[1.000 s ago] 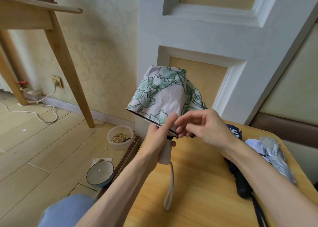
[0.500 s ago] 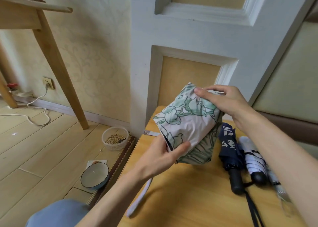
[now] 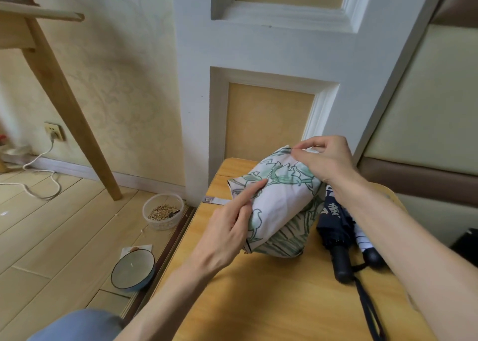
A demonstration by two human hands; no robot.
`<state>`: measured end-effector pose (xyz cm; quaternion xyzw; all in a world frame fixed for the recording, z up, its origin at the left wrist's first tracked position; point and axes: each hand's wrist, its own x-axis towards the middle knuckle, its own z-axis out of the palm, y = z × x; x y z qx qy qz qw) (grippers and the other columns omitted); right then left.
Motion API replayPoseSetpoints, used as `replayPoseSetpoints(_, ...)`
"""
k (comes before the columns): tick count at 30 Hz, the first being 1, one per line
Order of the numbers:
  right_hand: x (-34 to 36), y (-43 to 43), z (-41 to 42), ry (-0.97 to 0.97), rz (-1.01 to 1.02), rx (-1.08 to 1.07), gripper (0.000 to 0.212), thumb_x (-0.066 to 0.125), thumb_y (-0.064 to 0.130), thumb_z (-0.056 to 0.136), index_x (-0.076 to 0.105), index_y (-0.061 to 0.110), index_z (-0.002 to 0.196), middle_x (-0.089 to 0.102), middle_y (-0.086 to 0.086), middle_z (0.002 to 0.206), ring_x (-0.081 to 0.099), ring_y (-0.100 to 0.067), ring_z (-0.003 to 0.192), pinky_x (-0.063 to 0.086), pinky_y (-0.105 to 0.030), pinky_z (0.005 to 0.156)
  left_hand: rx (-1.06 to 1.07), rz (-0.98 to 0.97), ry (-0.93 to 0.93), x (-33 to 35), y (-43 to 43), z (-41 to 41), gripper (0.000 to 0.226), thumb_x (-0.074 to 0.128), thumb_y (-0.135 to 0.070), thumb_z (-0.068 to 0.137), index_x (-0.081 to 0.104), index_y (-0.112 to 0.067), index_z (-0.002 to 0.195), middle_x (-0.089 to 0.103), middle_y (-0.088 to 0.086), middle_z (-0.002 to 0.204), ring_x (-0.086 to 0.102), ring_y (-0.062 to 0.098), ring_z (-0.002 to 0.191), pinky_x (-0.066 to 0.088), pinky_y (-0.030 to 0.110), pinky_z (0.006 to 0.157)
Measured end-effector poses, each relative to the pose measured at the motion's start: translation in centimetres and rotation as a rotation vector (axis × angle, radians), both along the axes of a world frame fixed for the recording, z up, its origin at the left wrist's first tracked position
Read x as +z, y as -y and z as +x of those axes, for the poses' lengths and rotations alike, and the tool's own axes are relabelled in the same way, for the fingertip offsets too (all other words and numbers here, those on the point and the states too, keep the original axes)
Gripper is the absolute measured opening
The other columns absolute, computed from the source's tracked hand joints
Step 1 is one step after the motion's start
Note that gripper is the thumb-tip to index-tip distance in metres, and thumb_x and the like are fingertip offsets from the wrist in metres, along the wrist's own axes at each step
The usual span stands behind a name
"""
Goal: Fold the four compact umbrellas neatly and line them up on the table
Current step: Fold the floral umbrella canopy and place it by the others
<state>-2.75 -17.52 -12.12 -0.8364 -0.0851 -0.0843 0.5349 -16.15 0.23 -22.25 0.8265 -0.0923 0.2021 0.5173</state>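
Observation:
A white umbrella with a green leaf print [image 3: 280, 206] lies collapsed and loosely bunched on the wooden table [image 3: 271, 296], tilted away from me. My left hand [image 3: 230, 227] presses its near left side, index finger stretched across the cloth. My right hand [image 3: 324, 161] pinches the cloth at its far top end. A folded navy umbrella [image 3: 333, 227] with a black handle lies just to the right. Beside that, a white umbrella [image 3: 362, 240] is partly hidden by my right forearm.
The table's left edge drops to a wooden floor with a clear tub of seeds [image 3: 163, 211] and a blue-rimmed bowl [image 3: 133, 269]. A white panelled wall stands behind the table. A slanted wooden leg [image 3: 69, 108] and a plugged cable [image 3: 38, 175] are at the left.
The leaf-print umbrella came down from upright in the air to lie on the table. My right hand went to its far end; my left hand shifted from the handle to the cloth.

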Motion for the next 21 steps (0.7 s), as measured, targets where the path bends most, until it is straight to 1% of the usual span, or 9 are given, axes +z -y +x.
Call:
replayPoseSetpoints(2, 0.1, -0.1, -0.2, 0.017, 0.015, -0.005, 0.006, 0.083, 0.022, 0.086, 0.080, 0.027, 0.084, 0.068, 0.003, 0.114, 0.060, -0.010, 0.118, 0.043, -0.024, 0.094, -0.034, -0.013, -0.095, 0.0, 0.2, -0.2, 0.050, 0.048, -0.063, 0.103, 0.036, -0.065, 0.152, 0.058, -0.034, 0.126, 0.055, -0.010, 0.116, 0.050, 0.033, 0.106)
replayPoseSetpoints(4, 0.3, -0.4, -0.4, 0.050, 0.042, 0.010, 0.005, 0.084, 0.024, 0.086, 0.080, 0.027, 0.084, 0.071, 0.007, 0.109, 0.063, -0.007, 0.115, 0.045, -0.023, 0.092, -0.005, 0.048, -0.124, 0.0, 0.2, -0.1, 0.084, 0.065, -0.080, 0.083, 0.029, -0.062, 0.157, 0.052, -0.037, 0.142, 0.049, -0.018, 0.128, 0.046, 0.023, 0.110)
replayPoseSetpoints(6, 0.6, -0.5, -0.5, 0.079, 0.071, 0.067, 0.004, 0.084, 0.027, 0.087, 0.081, 0.027, 0.086, 0.075, 0.016, 0.098, 0.069, -0.001, 0.106, 0.051, -0.020, 0.089, 0.046, 0.113, -0.109, 0.1, 0.2, 0.0, 0.096, 0.082, -0.065, 0.077, 0.034, -0.053, 0.159, 0.057, -0.039, 0.135, 0.055, -0.022, 0.118, 0.048, 0.011, 0.099)
replayPoseSetpoints(7, 0.8, -0.4, -0.7, 0.078, 0.095, 0.127, 0.002, 0.083, 0.028, 0.089, 0.082, 0.027, 0.091, 0.078, 0.017, 0.094, 0.072, 0.001, 0.101, 0.055, -0.020, 0.088, 0.064, 0.079, -0.122, 0.2, 0.1, 0.2, 0.090, 0.087, -0.052, 0.077, 0.042, -0.049, 0.155, 0.065, -0.034, 0.126, 0.063, -0.016, 0.109, 0.054, 0.013, 0.090)
replayPoseSetpoints(9, 0.9, 0.1, -1.0, 0.054, 0.152, 0.267, 0.014, 0.078, 0.030, 0.095, 0.082, 0.028, 0.108, 0.081, 0.012, 0.101, 0.073, 0.000, 0.104, 0.057, -0.026, 0.098, 0.049, -0.136, -0.160, 0.5, 0.0, 0.5, 0.063, 0.089, -0.026, 0.082, 0.063, -0.032, 0.139, 0.078, -0.020, 0.097, 0.073, -0.002, 0.078, 0.058, 0.020, 0.063)
replayPoseSetpoints(11, 0.8, 0.8, -0.9, 0.086, 0.171, 0.330, 0.022, 0.073, 0.036, 0.098, 0.078, 0.032, 0.120, 0.077, 0.014, 0.116, 0.068, 0.002, 0.116, 0.051, -0.027, 0.106, 0.048, -0.306, -0.181, 0.7, 0.2, 0.6, 0.033, 0.086, -0.011, 0.086, 0.071, -0.020, 0.113, 0.071, -0.013, 0.068, 0.058, 0.005, 0.049, 0.045, 0.021, 0.044)
replayPoseSetpoints(13, 0.5, 1.7, -0.8, 0.124, 0.146, 0.334, 0.025, 0.070, 0.042, 0.099, 0.074, 0.036, 0.123, 0.073, 0.018, 0.123, 0.061, 0.007, 0.121, 0.046, -0.020, 0.106, 0.076, -0.363, -0.182, 0.5, 0.4, 0.6, 0.023, 0.087, -0.016, 0.086, 0.071, -0.017, 0.101, 0.065, -0.005, 0.062, 0.049, 0.015, 0.047, 0.039, 0.027, 0.041)
replayPoseSetpoints(16, -0.2, 2.9, -1.1, 0.070, 0.112, 0.399, 0.021, 0.069, 0.039, 0.100, 0.072, 0.034, 0.120, 0.074, 0.015, 0.119, 0.066, 0.006, 0.114, 0.050, -0.009, 0.090, 0.113, -0.510, -0.206, 0.2, 0.5, 1.0, 0.038, 0.091, -0.032, 0.079, 0.067, -0.007, 0.095, 0.061, 0.006, 0.063, 0.049, 0.023, 0.052, 0.041, 0.031, 0.044)
replayPoseSetpoints(21, -1.3, 4.5, -1.0, 0.114, 0.054, 0.354, 0.012, 0.084, 0.023, 0.089, 0.078, 0.025, 0.099, 0.079, 0.007, 0.092, 0.072, -0.001, 0.082, 0.055, -0.017, 0.080, 0.072, -0.582, -0.251, 0.0, 0.3, 1.1, 0.056, 0.088, -0.053, 0.063, 0.066, -0.011, 0.094, 0.063, 0.010, 0.069, 0.052, 0.025, 0.055, 0.044, 0.031, 0.046)
